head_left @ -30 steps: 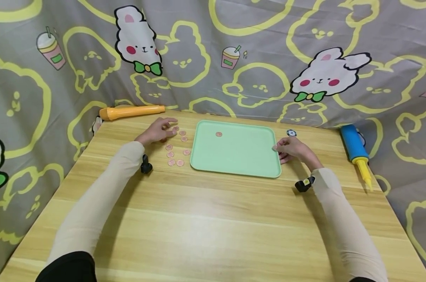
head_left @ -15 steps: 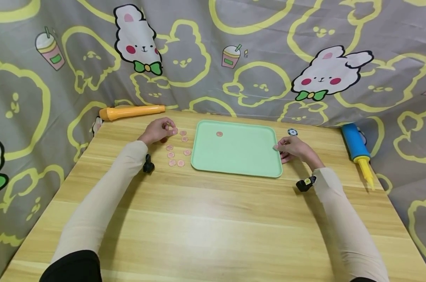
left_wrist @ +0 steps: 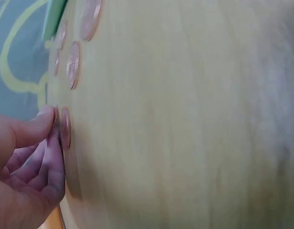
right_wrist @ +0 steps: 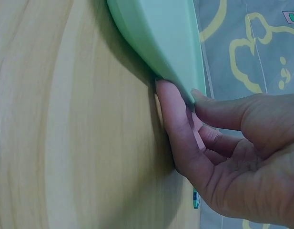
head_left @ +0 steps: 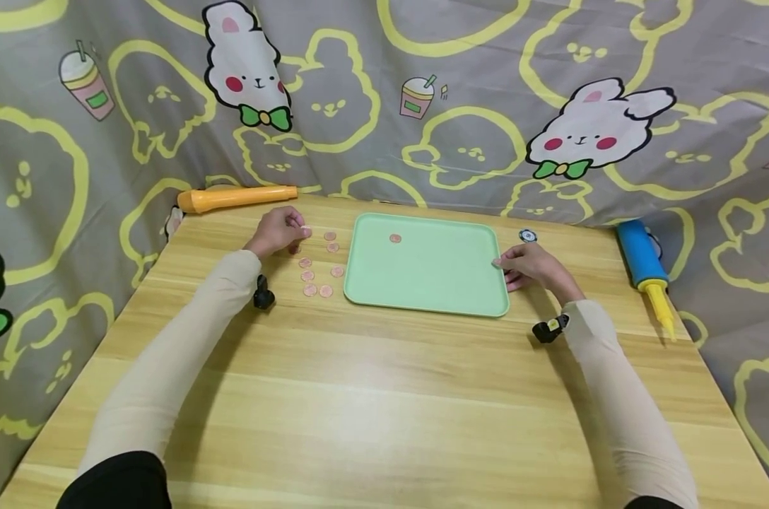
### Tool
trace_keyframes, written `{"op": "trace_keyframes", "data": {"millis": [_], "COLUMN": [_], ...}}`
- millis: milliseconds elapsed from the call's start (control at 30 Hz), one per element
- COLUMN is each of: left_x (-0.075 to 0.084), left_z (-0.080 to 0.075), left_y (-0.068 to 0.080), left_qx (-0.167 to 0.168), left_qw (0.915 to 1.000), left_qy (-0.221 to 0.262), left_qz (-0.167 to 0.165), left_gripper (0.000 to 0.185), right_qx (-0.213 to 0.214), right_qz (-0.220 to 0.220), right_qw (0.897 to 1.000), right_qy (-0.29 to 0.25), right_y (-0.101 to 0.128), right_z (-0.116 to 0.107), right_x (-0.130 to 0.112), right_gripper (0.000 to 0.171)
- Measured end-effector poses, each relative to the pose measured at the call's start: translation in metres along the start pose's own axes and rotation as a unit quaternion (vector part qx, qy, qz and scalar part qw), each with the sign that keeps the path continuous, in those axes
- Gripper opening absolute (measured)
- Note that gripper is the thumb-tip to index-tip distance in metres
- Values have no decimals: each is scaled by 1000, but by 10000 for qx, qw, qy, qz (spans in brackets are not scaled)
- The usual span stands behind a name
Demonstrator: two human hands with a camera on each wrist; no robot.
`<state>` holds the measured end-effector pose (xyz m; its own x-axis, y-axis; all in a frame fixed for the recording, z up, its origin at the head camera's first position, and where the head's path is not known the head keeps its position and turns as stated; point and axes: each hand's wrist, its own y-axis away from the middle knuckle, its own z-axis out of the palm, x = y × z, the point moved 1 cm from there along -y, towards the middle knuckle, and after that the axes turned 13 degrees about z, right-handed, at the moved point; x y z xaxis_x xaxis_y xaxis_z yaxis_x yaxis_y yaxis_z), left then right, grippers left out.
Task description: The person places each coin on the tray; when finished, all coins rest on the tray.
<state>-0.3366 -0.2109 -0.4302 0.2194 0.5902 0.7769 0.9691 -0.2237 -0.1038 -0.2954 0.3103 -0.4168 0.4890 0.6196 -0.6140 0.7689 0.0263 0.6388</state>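
Observation:
My left hand (head_left: 276,232) pinches a copper coin (left_wrist: 55,115) between thumb and fingertips, just above the table; only the coin's edge shows in the left wrist view. Beside and below that hand lie several more flat copper coins (head_left: 305,262), one of them (left_wrist: 65,128) right by the fingertips. A light green rectangular tray (head_left: 425,290) stands to the right of the coins. On it, near the far left part, rests a single copper coin (head_left: 395,238). My right hand (head_left: 529,264) grips the tray's right edge, thumb on the rim and fingers against the outside and underside.
An orange microphone-shaped object (head_left: 238,199) lies at the table's far left edge. Behind the right hand is a small blue, black and white disc (head_left: 527,235). A blue and yellow hand pump (head_left: 645,268) lies far right. Patterned grey cloth (head_left: 359,85) hangs around the wooden table (head_left: 372,403).
My left hand has closed on a coin by the far end of the group and drawn back slightly to the left with it. The right hand keeps its grip on the tray.

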Motion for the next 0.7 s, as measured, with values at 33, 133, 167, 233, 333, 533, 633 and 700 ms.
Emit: {"op": "trace_keyframes", "data": {"millis": [33, 133, 167, 233, 333, 533, 633, 700], "left_x": [-1, -1, -1, -1, 2, 17, 26, 33], "left_z": [-2, -6, -7, -8, -8, 4, 12, 17], "left_y": [0, 2, 2, 3, 5, 5, 3, 3], "left_qx": [102, 400, 486, 544, 487, 154, 80, 19], "left_qw": [9998, 9962, 9928, 9844, 9717, 9605, 9496, 9447], "left_qy": [151, 745, 1057, 1633, 2241, 2686, 3066, 3222], "left_qz": [-65, -219, -288, -371, -564, -704, -641, -617], "left_gripper": [21, 17, 17, 17, 21, 27, 29, 31], "right_qx": [14, 54, 60, 71, 30, -292, -435, -481], "right_qz": [6, 24, 16, 9, -52, -69, 45, 121], "right_qw": [10000, 10000, 10000, 10000, 10000, 9995, 9989, 9984], "right_qy": [-4, -24, -23, -14, 24, -99, -195, -272], "right_y": [0, 0, 0, 0, 0, -1, -2, -2], "right_z": [0, 1, 1, 2, 2, -4, -6, -7], "right_x": [-1, -2, -3, -3, -2, 0, 0, 0], "right_gripper": [42, 40, 40, 39, 39, 38, 38, 37]}}
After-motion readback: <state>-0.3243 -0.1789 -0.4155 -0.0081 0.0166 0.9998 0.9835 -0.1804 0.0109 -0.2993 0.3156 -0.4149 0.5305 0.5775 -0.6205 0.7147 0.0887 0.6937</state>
